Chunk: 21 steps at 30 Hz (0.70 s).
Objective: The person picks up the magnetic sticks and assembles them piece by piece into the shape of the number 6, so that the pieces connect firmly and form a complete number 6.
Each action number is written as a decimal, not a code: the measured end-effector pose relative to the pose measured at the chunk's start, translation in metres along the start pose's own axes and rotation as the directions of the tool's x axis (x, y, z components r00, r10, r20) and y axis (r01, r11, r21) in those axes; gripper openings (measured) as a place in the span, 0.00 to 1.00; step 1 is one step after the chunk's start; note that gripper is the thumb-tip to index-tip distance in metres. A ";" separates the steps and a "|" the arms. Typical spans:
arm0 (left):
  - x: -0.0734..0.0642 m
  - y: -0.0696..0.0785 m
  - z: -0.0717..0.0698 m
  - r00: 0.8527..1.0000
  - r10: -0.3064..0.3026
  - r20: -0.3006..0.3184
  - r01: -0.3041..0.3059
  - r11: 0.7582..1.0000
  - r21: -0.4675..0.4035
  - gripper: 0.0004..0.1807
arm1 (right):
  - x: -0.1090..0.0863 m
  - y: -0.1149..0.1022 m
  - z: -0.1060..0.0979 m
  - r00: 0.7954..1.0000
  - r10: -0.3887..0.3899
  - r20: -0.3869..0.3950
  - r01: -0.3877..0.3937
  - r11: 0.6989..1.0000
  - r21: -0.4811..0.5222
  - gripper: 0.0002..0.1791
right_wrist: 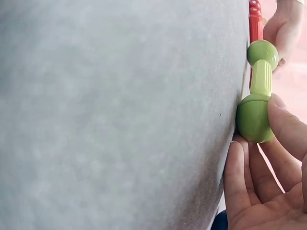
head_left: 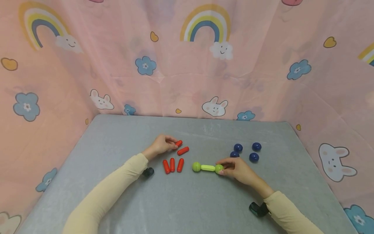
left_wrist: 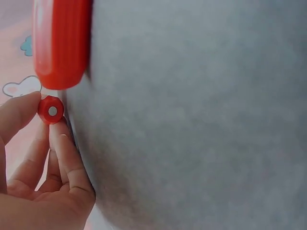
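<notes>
At the far left of the work, my left hand (head_left: 161, 145) pinches a short red rod (head_left: 179, 143) between thumb and fingers. Its round end (left_wrist: 51, 110) shows a pale metallic dot in the left wrist view. A second red rod (head_left: 183, 150) lies on the table just beside this hand. My right hand (head_left: 239, 169) grips the right-hand ball (right_wrist: 254, 118) of a green dumbbell-shaped piece. That piece has a light green ribbed bar (head_left: 208, 168) joining it to another green ball (head_left: 196, 167), and it lies along the grey table.
Three more red rods (head_left: 172, 165) lie side by side nearer the front, left of the green piece. Several dark blue balls (head_left: 254, 157) sit beyond the right hand, one partly hidden by it. Behind the grey table (head_left: 181, 204) hangs a pink patterned cloth (head_left: 175, 87).
</notes>
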State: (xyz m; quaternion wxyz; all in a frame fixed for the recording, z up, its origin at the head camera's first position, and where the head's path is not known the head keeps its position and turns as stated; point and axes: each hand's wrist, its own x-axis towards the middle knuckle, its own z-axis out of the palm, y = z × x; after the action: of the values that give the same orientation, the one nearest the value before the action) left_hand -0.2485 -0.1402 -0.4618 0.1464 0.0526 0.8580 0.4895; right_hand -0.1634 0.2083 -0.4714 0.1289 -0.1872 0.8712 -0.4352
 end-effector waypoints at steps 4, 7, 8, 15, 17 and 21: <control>-0.003 0.003 -0.001 1.000 -0.014 0.005 0.014 1.000 -0.009 0.14 | 0.000 0.000 0.000 1.000 0.007 0.010 -0.007 1.000 0.003 0.19; -0.006 0.005 -0.002 1.000 -0.022 0.006 0.022 1.000 -0.021 0.15 | 0.000 0.000 0.000 1.000 0.009 0.011 -0.009 1.000 0.003 0.19; -0.007 0.006 -0.002 1.000 -0.023 0.008 0.023 0.999 -0.024 0.16 | 0.000 0.000 0.000 1.000 0.009 0.010 -0.009 1.000 0.002 0.19; -0.020 0.013 -0.003 1.000 -0.006 0.023 0.007 1.000 -0.025 0.17 | 0.000 0.000 -0.001 1.000 0.003 0.008 -0.003 1.000 -0.003 0.19; -0.026 0.017 -0.003 0.999 0.005 0.038 -0.003 0.999 -0.050 0.18 | 0.000 0.000 -0.001 1.000 0.004 0.010 -0.004 1.000 0.001 0.19; -0.042 0.027 -0.003 0.995 0.037 0.092 -0.026 0.992 -0.121 0.20 | 0.000 0.000 -0.001 1.000 0.005 0.010 -0.005 1.000 -0.001 0.19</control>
State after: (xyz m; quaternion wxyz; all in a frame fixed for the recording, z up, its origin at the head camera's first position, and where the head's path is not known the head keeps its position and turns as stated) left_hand -0.2106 -0.1389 -0.4292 0.1820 0.0803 0.8184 0.5391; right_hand -0.1642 0.2090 -0.4713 0.1344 -0.1873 0.8713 -0.4333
